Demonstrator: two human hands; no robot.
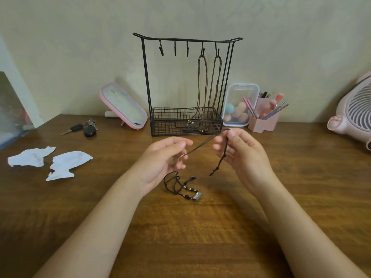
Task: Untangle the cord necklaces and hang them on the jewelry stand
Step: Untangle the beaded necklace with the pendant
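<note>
Across the whole lower frame, wooden worktop [180,227], plain wall behind. At three o'clock, cut off by the frame edge, pale pink fan [353,115]. At twelve o'clock, close to the wall, black wire jewelry stand [145,77]: five hooks under the top rail, mesh basket at the base. On the two right-most hooks, two brown cord necklaces [201,56], one per hook, with lower ends down inside the basket. At ten o'clock from the stand's base, pink-framed mirror [124,106], tilted back. In the centre, raised above the worktop, left hand [162,159] at nine o'clock and right hand [245,155] at three o'clock, palms turned toward each other, a little apart. Just beside the stand at three o'clock, clear lidded container [239,91] of makeup sponges, then pink brush holder [261,125] touching it. At nine o'clock near the left edge, two torn pieces of white paper [68,163]. Between the hands, black cord necklace [200,146], stretched taut: left grip narrow, thumb and forefinger pinching it beside a small ring; right grip narrow, thumb and forefinger pinching it higher up, knotted tail dangling below. At six o'clock beneath the hands, flat on the worktop, beaded necklace [180,187] in a loose heap with a silvery pendant. At ten o'clock, left of the mirror, keys [88,129].
</note>
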